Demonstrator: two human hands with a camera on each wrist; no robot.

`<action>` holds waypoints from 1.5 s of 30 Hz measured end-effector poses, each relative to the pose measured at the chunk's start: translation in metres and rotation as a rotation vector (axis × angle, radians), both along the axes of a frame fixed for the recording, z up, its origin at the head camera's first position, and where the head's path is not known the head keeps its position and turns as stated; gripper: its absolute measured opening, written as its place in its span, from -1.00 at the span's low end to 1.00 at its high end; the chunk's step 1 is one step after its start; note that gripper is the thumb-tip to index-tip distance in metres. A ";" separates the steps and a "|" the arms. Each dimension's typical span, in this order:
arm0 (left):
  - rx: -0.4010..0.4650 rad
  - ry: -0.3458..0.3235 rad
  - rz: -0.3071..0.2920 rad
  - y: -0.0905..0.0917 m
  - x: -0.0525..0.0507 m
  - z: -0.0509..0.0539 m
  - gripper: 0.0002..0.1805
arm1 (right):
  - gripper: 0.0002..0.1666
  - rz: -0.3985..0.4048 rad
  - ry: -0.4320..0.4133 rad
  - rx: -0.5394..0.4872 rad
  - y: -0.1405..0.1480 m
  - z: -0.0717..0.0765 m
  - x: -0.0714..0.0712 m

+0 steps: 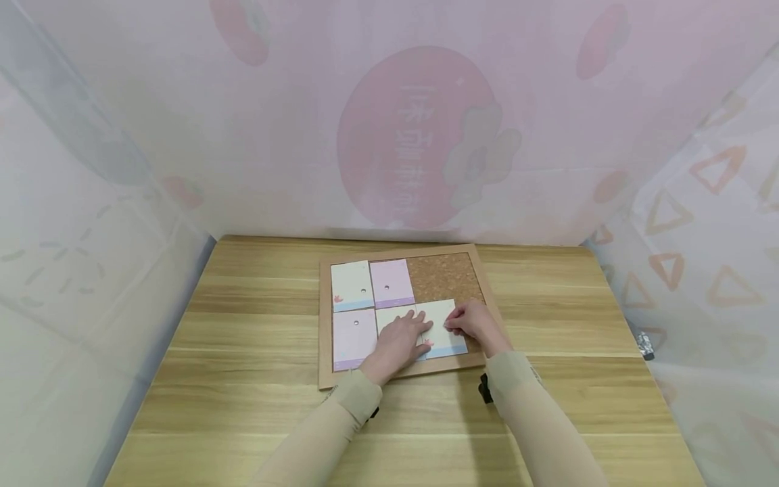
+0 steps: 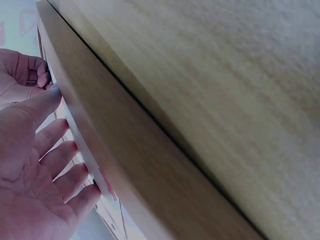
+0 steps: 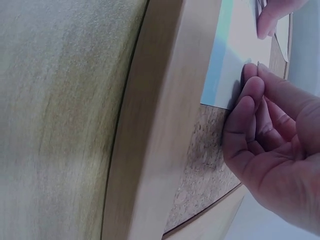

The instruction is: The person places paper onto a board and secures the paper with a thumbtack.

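Observation:
A framed cork board (image 1: 441, 277) lies on the table, with several paper cards on it. My left hand (image 1: 398, 343) rests with spread fingers across the lower middle card (image 1: 387, 315) and the left part of the cream card with a blue strip (image 1: 444, 343). In the left wrist view, the left fingertips (image 2: 75, 150) touch the cards. At the right part of that cream card, my right hand (image 1: 473, 323) pinches a small pushpin (image 3: 258, 64) between thumb and forefinger. Most of the pin is hidden by the fingers.
Small round pins mark a cream card (image 1: 349, 277), a lilac card (image 1: 395, 274) and a lower lilac card (image 1: 349, 341). Bare cork shows at the upper right. The wooden table (image 1: 255, 325) meets a printed curtain (image 1: 280, 169) behind the board.

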State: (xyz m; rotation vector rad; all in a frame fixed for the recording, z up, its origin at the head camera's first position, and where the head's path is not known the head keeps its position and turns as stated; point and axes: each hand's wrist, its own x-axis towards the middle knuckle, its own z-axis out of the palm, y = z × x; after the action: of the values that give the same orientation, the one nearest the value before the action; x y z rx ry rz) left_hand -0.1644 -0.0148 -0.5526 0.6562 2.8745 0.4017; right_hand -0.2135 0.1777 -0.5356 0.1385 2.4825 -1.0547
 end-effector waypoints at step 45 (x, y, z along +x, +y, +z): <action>-0.002 -0.003 -0.003 0.000 0.003 0.003 -0.42 | -0.91 -0.002 -0.026 0.087 -0.004 0.004 -0.002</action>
State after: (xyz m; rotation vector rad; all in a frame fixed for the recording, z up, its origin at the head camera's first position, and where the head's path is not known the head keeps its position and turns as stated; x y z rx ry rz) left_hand -0.1611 -0.0146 -0.5491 0.6591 2.8699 0.3993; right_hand -0.2156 0.1740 -0.5321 0.1794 2.5061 -0.9396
